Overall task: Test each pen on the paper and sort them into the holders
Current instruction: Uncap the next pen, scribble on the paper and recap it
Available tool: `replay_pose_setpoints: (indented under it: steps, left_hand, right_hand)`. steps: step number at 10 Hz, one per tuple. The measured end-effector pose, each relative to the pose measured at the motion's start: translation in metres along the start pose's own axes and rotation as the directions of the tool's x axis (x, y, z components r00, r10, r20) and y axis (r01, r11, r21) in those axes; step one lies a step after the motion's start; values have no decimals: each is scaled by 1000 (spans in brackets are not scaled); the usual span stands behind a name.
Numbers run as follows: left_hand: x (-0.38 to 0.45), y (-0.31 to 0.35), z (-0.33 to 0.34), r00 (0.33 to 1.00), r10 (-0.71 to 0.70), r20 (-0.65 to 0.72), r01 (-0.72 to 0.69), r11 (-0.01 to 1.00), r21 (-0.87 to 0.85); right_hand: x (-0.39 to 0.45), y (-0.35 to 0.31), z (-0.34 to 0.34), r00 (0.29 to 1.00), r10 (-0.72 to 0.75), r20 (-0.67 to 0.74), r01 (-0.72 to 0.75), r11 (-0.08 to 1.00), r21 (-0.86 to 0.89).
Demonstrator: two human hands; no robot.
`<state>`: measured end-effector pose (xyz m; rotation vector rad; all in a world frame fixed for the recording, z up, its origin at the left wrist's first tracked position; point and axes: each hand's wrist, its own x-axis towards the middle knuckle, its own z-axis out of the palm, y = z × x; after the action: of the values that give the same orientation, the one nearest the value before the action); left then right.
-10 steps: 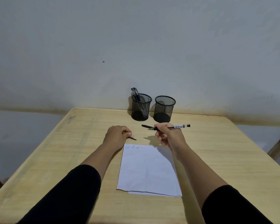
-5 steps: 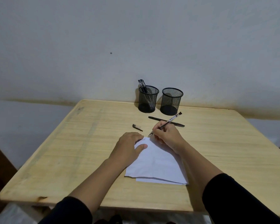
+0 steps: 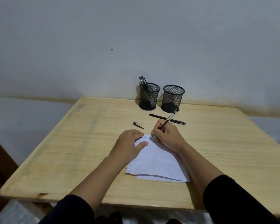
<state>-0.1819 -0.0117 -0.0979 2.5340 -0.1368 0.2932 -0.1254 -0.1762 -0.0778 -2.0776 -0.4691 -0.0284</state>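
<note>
Testing is the step in hand. Her right hand (image 3: 169, 137) has its grip closed on a pen (image 3: 166, 122), tip down on the far left corner of the paper (image 3: 155, 160), beside faint scribbles. The left hand (image 3: 129, 143) lies flat, holding nothing, pinning the sheet near the middle of the surface (image 3: 71, 151). A loose cap (image 3: 138, 124) and another pen (image 3: 167, 119) lie just beyond the paper. Along the far edge stand two mesh holders: the left holder (image 3: 149, 96) with pens in it, the right holder (image 3: 173, 98) seemingly empty. Next, I reckon, she judges the mark, recaps, and reaches for a holder.
</note>
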Motion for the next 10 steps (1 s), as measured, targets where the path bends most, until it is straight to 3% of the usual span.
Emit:
replay_pose_setpoints:
  steps: [10]
  left_hand:
    - [0,-1,0,1000,10,-6,-10,1000,9]
  right_hand:
    - [0,1,1,996,9,-91,-7,1000,16]
